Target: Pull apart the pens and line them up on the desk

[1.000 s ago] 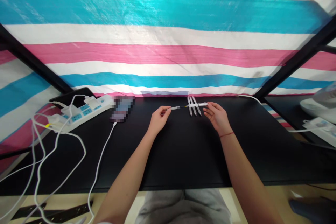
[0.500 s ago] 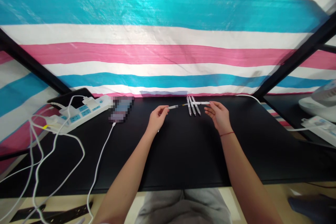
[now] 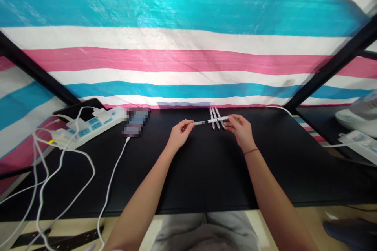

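Observation:
My left hand [image 3: 180, 133] is closed in a pinch on a slim pen refill [image 3: 199, 123], a greyish see-through tube with a dark part at its right end. A small pale piece shows by the left fingers, too small to name. Between thumb and forefinger, my right hand [image 3: 240, 129] pinches a white pen barrel [image 3: 217, 119], held nearly level. Refill and barrel face each other almost in line, with a narrow gap or thin tip between them; I cannot tell which. Behind the barrel, three white pens [image 3: 212, 124] lie side by side on the black table [image 3: 206, 172].
At left stand a white power strip [image 3: 97, 125] with plugs and looping white cables [image 3: 63, 164]. A blurred-out phone [image 3: 137, 122] lies beside it on a charging cable [image 3: 113, 176]. Striped sheeting [image 3: 188, 62] hangs behind. Another power strip [image 3: 361, 145] is at far right.
Both hands have come closer together. My right hand moved left and slightly down with the barrel; my left hand shifted right with the refill. The three pens have not moved.

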Demonstrator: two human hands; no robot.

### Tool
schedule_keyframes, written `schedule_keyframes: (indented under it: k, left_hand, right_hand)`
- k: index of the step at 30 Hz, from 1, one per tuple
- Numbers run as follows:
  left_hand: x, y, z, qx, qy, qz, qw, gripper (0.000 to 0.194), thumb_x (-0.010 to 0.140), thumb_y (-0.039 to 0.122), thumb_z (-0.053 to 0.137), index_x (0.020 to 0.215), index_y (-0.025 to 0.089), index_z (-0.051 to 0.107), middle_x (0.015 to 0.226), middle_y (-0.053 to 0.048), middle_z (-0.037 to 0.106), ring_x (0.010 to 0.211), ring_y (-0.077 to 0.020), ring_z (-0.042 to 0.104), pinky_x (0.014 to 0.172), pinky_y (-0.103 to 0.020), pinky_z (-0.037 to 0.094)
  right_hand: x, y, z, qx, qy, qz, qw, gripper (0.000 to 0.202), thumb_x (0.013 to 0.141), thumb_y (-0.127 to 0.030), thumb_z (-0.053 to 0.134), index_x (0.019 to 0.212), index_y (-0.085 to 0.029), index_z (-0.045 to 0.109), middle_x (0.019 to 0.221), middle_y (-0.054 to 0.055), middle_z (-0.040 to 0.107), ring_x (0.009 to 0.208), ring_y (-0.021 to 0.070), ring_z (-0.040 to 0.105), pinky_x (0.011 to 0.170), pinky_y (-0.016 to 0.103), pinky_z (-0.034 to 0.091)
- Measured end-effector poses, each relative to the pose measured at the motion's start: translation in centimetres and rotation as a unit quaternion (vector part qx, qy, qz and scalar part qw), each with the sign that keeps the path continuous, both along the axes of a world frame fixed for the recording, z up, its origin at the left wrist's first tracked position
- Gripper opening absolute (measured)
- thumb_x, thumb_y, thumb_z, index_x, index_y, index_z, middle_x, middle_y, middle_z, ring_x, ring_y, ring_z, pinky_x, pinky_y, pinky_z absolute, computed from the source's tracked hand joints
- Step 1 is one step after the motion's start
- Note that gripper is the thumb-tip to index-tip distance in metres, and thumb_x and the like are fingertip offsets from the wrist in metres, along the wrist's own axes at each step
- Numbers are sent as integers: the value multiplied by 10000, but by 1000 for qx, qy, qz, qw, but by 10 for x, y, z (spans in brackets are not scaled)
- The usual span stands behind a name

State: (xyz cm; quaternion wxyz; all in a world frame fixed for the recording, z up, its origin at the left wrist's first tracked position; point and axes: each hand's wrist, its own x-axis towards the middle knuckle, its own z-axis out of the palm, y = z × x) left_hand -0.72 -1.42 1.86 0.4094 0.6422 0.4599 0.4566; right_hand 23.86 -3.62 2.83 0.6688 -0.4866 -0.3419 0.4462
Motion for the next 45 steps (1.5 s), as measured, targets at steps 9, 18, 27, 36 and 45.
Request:
schedule_keyframes:
  k: [9, 18, 27, 36, 45]
  left_hand:
    - [1, 1, 0, -2, -15, -6, 1000, 332, 796, 419, 607, 1014, 177, 671, 864, -68, 698, 757, -171, 642, 761, -310, 505]
    - [0, 1, 0, 11, -27, -9, 1000, 287, 818, 404, 581, 963, 166, 650, 822, -58, 692, 719, -152, 627, 733, -297, 491]
    - [1, 1, 0, 14, -38, 4, 999, 277, 827, 386, 569, 985, 169, 639, 847, -59, 686, 725, -145, 619, 728, -286, 485]
    - [1, 2, -2, 15, -54, 8, 998, 297, 816, 398, 579, 984, 160, 638, 844, -65, 684, 720, -150, 620, 715, -290, 485]
    - [3, 1, -1, 21, -59, 8, 998, 288, 818, 399, 577, 973, 165, 640, 835, -56, 683, 696, -136, 611, 695, -276, 483]
  right_hand:
    - [1, -1, -1, 25, -36, 59, 997, 278, 677, -377, 757, 853, -189, 651, 768, 11, 661, 672, 144, 669, 553, 227, 543]
    - [1, -3, -1, 7, -115, 83, 990, 307, 735, -469, 688, 760, -171, 617, 688, 21, 645, 637, 143, 649, 539, 231, 531]
    - [3, -2, -1, 5, -76, 111, 991, 362, 702, -446, 725, 941, -200, 610, 741, 10, 656, 633, 134, 638, 522, 223, 520]
    - [1, -2, 0, -6, -97, 77, 992, 338, 744, -507, 661, 748, -175, 602, 657, 0, 602, 557, 108, 583, 487, 216, 485]
    - [1, -3, 1, 8, -113, 100, 989, 316, 747, -483, 663, 761, -175, 595, 679, 3, 598, 594, 113, 585, 496, 213, 484]
